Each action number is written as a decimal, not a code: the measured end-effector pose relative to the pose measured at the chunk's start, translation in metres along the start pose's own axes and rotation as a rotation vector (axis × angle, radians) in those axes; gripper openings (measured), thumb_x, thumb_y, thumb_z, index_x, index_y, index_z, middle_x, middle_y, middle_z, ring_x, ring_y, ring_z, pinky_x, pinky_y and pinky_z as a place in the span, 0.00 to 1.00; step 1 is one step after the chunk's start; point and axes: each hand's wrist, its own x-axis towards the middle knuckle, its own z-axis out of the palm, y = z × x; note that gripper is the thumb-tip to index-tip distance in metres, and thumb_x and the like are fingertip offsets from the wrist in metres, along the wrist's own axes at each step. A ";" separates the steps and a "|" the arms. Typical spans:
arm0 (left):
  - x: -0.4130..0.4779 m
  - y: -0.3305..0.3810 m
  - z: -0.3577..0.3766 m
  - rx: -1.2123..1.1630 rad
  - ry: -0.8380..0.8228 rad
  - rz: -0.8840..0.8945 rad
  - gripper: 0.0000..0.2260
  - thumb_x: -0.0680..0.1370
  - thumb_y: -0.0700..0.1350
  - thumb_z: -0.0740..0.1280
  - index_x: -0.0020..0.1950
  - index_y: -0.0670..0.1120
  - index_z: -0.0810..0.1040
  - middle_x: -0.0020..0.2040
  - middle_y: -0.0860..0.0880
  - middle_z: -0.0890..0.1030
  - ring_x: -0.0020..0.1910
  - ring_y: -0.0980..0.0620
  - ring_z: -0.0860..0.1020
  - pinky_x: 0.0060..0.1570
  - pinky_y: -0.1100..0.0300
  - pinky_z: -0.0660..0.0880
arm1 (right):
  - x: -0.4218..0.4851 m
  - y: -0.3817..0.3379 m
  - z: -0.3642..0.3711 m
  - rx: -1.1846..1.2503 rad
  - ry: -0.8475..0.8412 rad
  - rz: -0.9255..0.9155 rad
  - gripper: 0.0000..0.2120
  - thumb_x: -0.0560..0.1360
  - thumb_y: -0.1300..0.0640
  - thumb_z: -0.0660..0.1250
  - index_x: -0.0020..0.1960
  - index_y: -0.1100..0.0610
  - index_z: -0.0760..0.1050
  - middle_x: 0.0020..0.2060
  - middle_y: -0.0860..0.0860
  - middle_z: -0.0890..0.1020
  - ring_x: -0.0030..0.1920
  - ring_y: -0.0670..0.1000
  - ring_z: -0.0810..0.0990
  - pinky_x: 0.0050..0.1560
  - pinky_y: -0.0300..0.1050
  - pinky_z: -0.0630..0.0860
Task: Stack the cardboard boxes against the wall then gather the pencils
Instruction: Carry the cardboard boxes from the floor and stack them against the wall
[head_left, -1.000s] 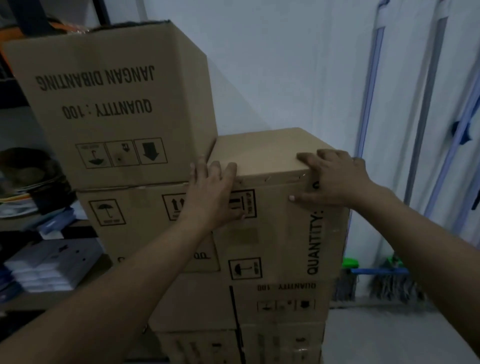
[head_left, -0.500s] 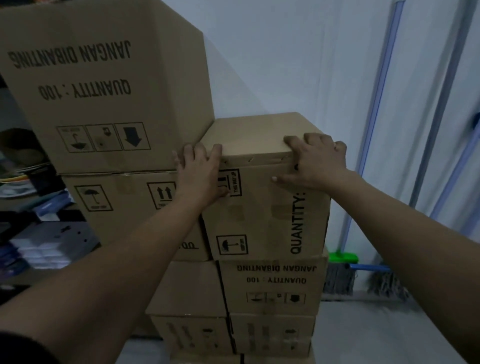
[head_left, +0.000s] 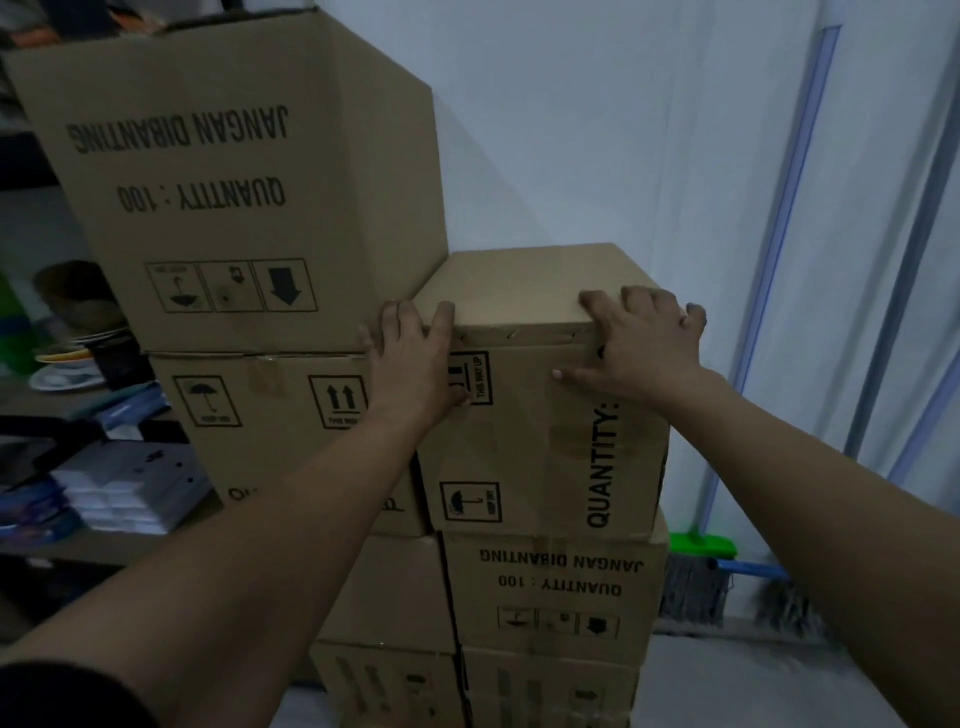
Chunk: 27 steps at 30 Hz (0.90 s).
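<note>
Stacking looks nearly done. Top box (head_left: 540, 441) sits centre frame on right column (head_left: 550, 587), touching upside-down box (head_left: 234, 182) at upper left. Wall (head_left: 597, 130) is behind; can't tell if any gap.

Your left hand (head_left: 415, 358) lies flat on its front upper-left corner. Your right hand (head_left: 641, 348) is splayed over upper-right edge. Both press, neither pinches.

Boxes closed, contents hidden. Pencils not in view; gathering likely all left to do.

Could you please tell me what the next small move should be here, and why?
Probably release the top right box: it sits square on the box below, its back seemingly at the wall, while left hand and right hand rest on its front edge.
</note>
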 end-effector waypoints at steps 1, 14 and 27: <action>0.000 0.002 -0.002 -0.005 -0.009 -0.004 0.45 0.68 0.54 0.77 0.75 0.51 0.53 0.73 0.37 0.56 0.76 0.39 0.49 0.71 0.34 0.47 | 0.000 0.000 -0.001 -0.004 -0.011 0.002 0.42 0.68 0.26 0.65 0.75 0.44 0.57 0.72 0.57 0.64 0.74 0.61 0.58 0.71 0.71 0.49; -0.049 -0.002 -0.036 -0.222 0.028 -0.131 0.21 0.75 0.48 0.66 0.67 0.45 0.69 0.59 0.40 0.70 0.61 0.40 0.69 0.58 0.46 0.73 | -0.014 -0.036 -0.014 0.037 0.002 -0.144 0.35 0.71 0.39 0.70 0.72 0.51 0.63 0.71 0.55 0.69 0.75 0.59 0.61 0.71 0.76 0.45; -0.124 -0.069 -0.070 -0.197 -0.005 -0.356 0.17 0.78 0.48 0.66 0.64 0.42 0.74 0.61 0.41 0.75 0.57 0.43 0.75 0.45 0.58 0.72 | -0.045 -0.152 -0.007 0.342 0.005 -0.412 0.31 0.73 0.39 0.68 0.70 0.54 0.68 0.67 0.56 0.74 0.70 0.57 0.68 0.71 0.61 0.62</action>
